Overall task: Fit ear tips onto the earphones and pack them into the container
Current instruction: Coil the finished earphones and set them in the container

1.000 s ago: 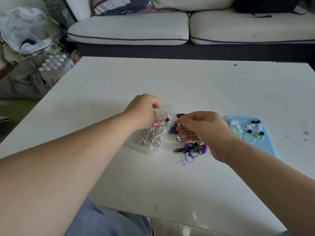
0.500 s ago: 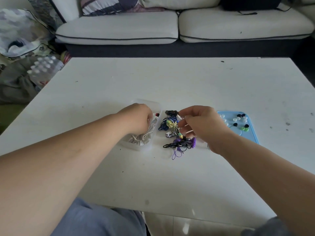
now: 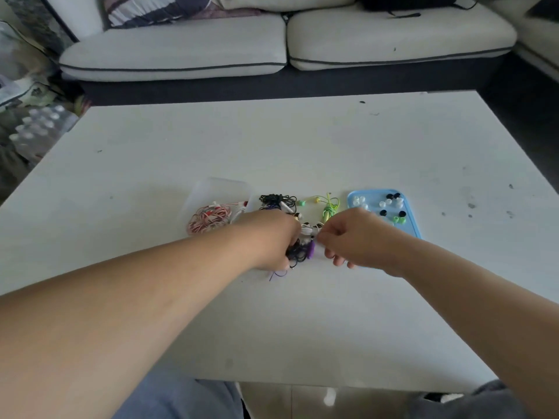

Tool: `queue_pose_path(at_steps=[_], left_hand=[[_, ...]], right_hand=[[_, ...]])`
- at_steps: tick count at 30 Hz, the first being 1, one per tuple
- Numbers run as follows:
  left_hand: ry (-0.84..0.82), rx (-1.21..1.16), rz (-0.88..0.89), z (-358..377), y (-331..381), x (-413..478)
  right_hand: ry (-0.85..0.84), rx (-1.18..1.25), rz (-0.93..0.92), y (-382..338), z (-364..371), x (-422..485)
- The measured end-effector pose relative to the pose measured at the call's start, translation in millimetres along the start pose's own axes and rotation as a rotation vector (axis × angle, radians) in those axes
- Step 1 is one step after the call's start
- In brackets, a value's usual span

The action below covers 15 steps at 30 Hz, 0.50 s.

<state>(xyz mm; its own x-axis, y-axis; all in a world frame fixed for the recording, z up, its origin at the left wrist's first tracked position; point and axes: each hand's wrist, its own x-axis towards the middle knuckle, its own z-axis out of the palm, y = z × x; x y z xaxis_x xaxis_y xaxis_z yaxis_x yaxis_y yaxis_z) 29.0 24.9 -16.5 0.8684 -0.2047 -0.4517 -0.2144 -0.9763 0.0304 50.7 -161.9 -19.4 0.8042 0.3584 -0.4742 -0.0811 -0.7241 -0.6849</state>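
A clear plastic container (image 3: 222,190) on the white table holds coiled red-and-white earphones (image 3: 208,218). To its right lie a black earphone bundle (image 3: 276,201), green earphones (image 3: 330,208), and a black-and-purple tangle (image 3: 304,253). My left hand (image 3: 270,240) reaches over that tangle with fingers curled down into it. My right hand (image 3: 352,241) faces it and pinches a white earphone (image 3: 309,229) between the two hands. A blue tray (image 3: 411,220) at the right carries several clear, black and green ear tips (image 3: 382,207).
The white table (image 3: 302,140) stretches far beyond the objects, with a few dark specks. A light sofa (image 3: 272,46) stands behind it. Bottled water and bags (image 3: 33,128) sit on the floor at the left.
My left hand has left the container and moved right onto the earphone pile. My right hand has dropped lower, meeting it. The green earphones now show behind the hands.
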Motion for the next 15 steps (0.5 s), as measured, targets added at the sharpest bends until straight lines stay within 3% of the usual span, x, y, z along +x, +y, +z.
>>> queue_pose_path(at_steps=[3, 7, 11, 15], left_hand=[[-0.01, -0.038, -0.02, -3, 4, 3], [0.104, -0.181, -0.065, -30, 6, -6], [0.204, -0.628, -0.187, -58, 4, -19], [0.145, -1.138, -0.174, -67, 6, -30]], right_hand=[[-0.047, -0.017, -0.03, 6, -2, -4], [-0.089, -0.044, -0.054, 10, -5, -9], [-0.089, 0.071, -0.079, 6, -11, -16], [-0.074, 0.334, -0.121, 4, -17, -20]])
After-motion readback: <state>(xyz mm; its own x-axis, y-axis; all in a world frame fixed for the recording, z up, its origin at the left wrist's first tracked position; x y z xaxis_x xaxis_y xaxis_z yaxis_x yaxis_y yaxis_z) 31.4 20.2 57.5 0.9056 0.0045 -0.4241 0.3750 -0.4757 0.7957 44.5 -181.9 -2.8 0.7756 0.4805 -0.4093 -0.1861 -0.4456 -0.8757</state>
